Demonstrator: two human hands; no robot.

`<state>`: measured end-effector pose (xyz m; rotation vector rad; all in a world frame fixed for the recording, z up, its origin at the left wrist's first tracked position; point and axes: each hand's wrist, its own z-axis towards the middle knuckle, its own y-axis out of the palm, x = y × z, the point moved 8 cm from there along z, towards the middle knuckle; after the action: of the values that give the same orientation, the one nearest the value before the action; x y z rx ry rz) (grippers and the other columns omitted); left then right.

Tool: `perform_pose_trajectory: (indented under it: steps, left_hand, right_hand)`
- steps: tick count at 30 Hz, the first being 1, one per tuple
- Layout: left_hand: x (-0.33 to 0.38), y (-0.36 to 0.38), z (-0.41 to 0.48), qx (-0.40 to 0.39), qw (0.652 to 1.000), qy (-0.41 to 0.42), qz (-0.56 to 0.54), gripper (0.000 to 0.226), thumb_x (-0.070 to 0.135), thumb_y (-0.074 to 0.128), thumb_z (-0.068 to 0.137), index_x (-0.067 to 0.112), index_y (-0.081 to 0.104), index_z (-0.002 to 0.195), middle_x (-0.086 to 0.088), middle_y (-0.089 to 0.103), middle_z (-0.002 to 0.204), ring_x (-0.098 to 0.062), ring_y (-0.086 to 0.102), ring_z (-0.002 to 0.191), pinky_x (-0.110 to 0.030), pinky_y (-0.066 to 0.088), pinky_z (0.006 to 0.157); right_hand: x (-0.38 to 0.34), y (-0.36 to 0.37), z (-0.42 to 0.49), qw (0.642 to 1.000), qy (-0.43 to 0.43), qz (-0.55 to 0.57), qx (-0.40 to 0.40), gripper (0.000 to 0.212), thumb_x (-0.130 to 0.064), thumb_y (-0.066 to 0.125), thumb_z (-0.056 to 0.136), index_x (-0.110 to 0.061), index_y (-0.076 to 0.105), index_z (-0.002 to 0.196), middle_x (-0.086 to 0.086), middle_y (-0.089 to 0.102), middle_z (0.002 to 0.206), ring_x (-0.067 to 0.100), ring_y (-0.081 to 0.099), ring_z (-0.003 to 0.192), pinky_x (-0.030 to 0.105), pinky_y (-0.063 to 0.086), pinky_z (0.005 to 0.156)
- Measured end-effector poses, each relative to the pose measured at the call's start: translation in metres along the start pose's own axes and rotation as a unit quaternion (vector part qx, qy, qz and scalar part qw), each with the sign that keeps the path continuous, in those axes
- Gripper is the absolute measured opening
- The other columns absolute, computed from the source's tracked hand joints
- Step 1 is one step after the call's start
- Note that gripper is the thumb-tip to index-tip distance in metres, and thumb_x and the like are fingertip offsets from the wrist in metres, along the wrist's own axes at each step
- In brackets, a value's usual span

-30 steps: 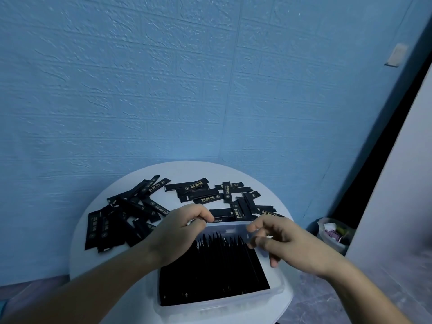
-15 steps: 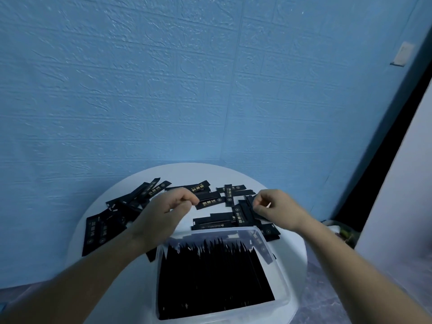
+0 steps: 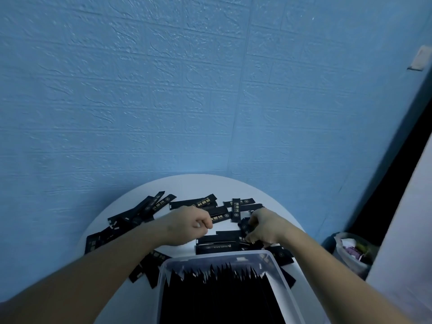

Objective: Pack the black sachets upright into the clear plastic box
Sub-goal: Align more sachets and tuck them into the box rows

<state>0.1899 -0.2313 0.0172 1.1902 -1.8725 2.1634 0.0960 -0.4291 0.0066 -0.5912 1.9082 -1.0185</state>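
Clear plastic box point(image 3: 222, 255) sits at the table's point(image 3: 198, 185) near edge, its near end cut off by the frame, with packed sachets point(image 3: 217, 298) upright inside. Beyond its far wall, the left hand point(image 3: 187, 226) is curled, contents not discernible. The right hand point(image 3: 266, 226) pinches loose sachets point(image 3: 243, 226). Risk: a careless drag sweeps sachets off the right edge.

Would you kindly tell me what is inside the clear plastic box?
Black sachets stand upright, packed across the clear plastic box; they cover its floor, so nothing beneath shows.
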Motion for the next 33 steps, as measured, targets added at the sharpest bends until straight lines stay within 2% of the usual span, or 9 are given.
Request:
perform_pose_trajectory:
  steps: [4, 8, 14, 18, 21, 25, 27, 29, 33]
  left_hand:
    - [0.000, 0.022, 0.026, -0.051, 0.995, -0.020, 0.088, 0.033, 0.038, 0.064, 0.095, 0.024, 0.064, 0.125, 0.007, 0.063, 0.118, -0.005, 0.058, 0.096, -0.023, 0.049, 0.083]
    - [-0.008, 0.030, 0.034, -0.042, 0.993, -0.033, 0.103, 0.019, 0.036, 0.070, 0.089, 0.025, 0.066, 0.104, 0.008, 0.064, 0.107, -0.012, 0.061, 0.098, -0.033, 0.053, 0.088]
    - [-0.008, 0.013, 0.028, 0.046, 0.998, -0.033, -0.040, 0.019, 0.021, 0.076, 0.086, 0.027, 0.059, 0.078, 0.006, 0.064, 0.079, -0.007, 0.056, 0.068, -0.023, 0.048, 0.066]
    - [0.014, -0.009, 0.011, 0.150, 0.963, -0.021, -0.224, 0.010, 0.016, 0.076, 0.088, 0.016, 0.066, 0.085, -0.009, 0.062, 0.068, -0.009, 0.056, 0.061, -0.023, 0.048, 0.061]
    - [0.039, -0.018, 0.003, 0.193, 0.938, -0.014, -0.288, 0.005, 0.015, 0.075, 0.090, 0.014, 0.070, 0.088, -0.008, 0.069, 0.071, -0.005, 0.059, 0.061, -0.015, 0.046, 0.058]
    - [0.057, -0.022, -0.004, 0.192, 0.918, -0.002, -0.348, 0.002, 0.011, 0.071, 0.094, 0.011, 0.072, 0.092, -0.005, 0.076, 0.077, -0.006, 0.065, 0.065, -0.019, 0.050, 0.059]
    - [0.059, -0.021, -0.007, 0.171, 0.910, 0.007, -0.378, 0.005, 0.009, 0.069, 0.095, 0.009, 0.073, 0.094, -0.009, 0.076, 0.079, -0.013, 0.067, 0.069, -0.025, 0.055, 0.066]
    - [0.060, -0.020, -0.008, 0.157, 0.910, 0.008, -0.385, 0.007, 0.005, 0.068, 0.095, 0.008, 0.074, 0.094, -0.008, 0.074, 0.076, -0.014, 0.067, 0.070, -0.026, 0.058, 0.070]
    - [0.050, -0.018, -0.005, 0.142, 0.928, 0.005, -0.345, 0.010, 0.007, 0.070, 0.094, 0.015, 0.075, 0.092, -0.009, 0.074, 0.082, -0.015, 0.071, 0.078, -0.023, 0.058, 0.073]
  right_hand:
    - [0.011, -0.010, 0.000, 0.995, -0.042, 0.079, 0.051, 0.022, -0.015, 0.081, 0.081, -0.013, 0.068, 0.098, 0.006, 0.073, 0.089, 0.017, 0.063, 0.066, 0.027, 0.050, 0.058]
    - [0.022, -0.012, -0.009, 0.978, -0.087, 0.185, 0.042, 0.020, -0.005, 0.075, 0.083, -0.011, 0.055, 0.080, 0.002, 0.056, 0.069, 0.017, 0.051, 0.059, 0.031, 0.042, 0.057]
    - [0.016, -0.005, -0.020, 0.935, -0.144, 0.324, -0.003, 0.032, -0.020, 0.081, 0.078, -0.019, 0.049, 0.075, 0.009, 0.044, 0.073, 0.023, 0.045, 0.072, 0.040, 0.040, 0.069]
    - [-0.006, -0.009, -0.028, 0.901, -0.175, 0.396, -0.016, 0.035, 0.001, 0.076, 0.088, -0.015, 0.052, 0.069, 0.001, 0.056, 0.061, 0.016, 0.054, 0.061, 0.025, 0.043, 0.058]
    - [-0.032, -0.014, -0.036, 0.874, -0.205, 0.440, -0.009, 0.017, 0.003, 0.075, 0.089, -0.008, 0.062, 0.087, 0.006, 0.069, 0.064, 0.015, 0.064, 0.060, 0.021, 0.050, 0.057]
    - [-0.045, -0.021, -0.043, 0.837, -0.231, 0.495, 0.047, 0.018, 0.005, 0.074, 0.088, 0.002, 0.061, 0.099, 0.002, 0.063, 0.058, 0.017, 0.060, 0.057, 0.028, 0.049, 0.061]
    - [-0.048, -0.021, -0.048, 0.825, -0.243, 0.507, 0.052, 0.013, 0.004, 0.074, 0.088, -0.007, 0.068, 0.086, -0.001, 0.057, 0.059, 0.017, 0.055, 0.059, 0.030, 0.045, 0.063]
    - [-0.048, -0.021, -0.048, 0.819, -0.242, 0.518, 0.059, 0.029, 0.003, 0.076, 0.087, -0.020, 0.069, 0.071, 0.001, 0.053, 0.063, 0.018, 0.051, 0.062, 0.030, 0.047, 0.064]
    - [-0.051, -0.019, -0.048, 0.821, -0.253, 0.509, 0.053, 0.026, -0.013, 0.085, 0.080, -0.017, 0.060, 0.074, 0.015, 0.049, 0.077, 0.028, 0.043, 0.074, 0.037, 0.041, 0.070]
